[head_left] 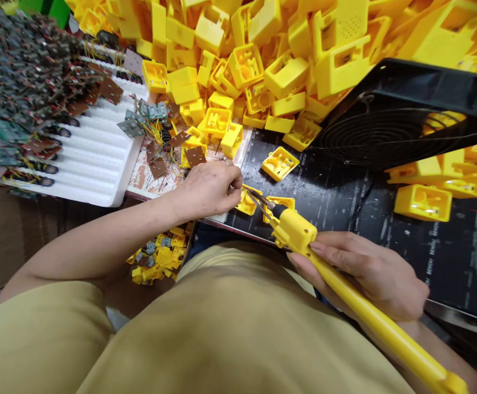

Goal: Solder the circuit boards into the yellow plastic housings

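The right hand (369, 273) is gripping a yellow soldering iron (304, 235) by its long handle, fingers wrapped closed around it, and is pointing the dark tip toward ten o'clock. The tip is meeting a small yellow plastic housing (247, 201) lying on the black bench (447, 257). The left hand (209, 189), at nine o'clock from the tip, is pinching down on that housing with closed fingertips; a ring is showing on one finger. A heap of yellow housings (287, 60) is piling up at twelve o'clock. A black fan (390, 131) is sitting at two o'clock. At ten o'clock a white tray (98, 158) is carrying wired circuit boards (20, 82).
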Action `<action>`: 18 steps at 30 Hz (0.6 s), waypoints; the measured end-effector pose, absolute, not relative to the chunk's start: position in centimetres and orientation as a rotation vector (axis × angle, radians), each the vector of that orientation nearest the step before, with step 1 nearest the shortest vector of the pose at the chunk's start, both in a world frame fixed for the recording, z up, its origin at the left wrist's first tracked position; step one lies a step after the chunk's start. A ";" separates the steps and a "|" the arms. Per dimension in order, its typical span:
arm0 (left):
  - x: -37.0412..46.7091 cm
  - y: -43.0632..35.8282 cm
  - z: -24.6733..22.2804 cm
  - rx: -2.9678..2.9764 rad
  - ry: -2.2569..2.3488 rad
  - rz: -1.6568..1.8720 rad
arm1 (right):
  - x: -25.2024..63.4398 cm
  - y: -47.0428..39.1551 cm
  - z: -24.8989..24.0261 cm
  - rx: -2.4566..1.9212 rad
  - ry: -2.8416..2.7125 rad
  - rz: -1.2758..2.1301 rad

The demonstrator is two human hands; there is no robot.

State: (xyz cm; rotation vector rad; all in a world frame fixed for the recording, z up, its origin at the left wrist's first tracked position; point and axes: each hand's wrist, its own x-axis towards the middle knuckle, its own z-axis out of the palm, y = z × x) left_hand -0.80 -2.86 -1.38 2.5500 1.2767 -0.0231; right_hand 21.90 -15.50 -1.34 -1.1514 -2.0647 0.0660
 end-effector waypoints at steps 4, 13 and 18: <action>-1.1 -2.8 -0.9 2.531 1.248 -0.014 | 21.7 -15.1 -0.7 -1.157 -2.050 0.104; -1.2 -3.5 -0.3 2.641 1.247 -0.210 | 21.6 -15.0 -0.4 -1.113 -2.022 0.126; -0.8 -4.0 0.2 2.735 1.253 -0.339 | 21.9 -15.4 -0.9 -1.086 -2.016 0.132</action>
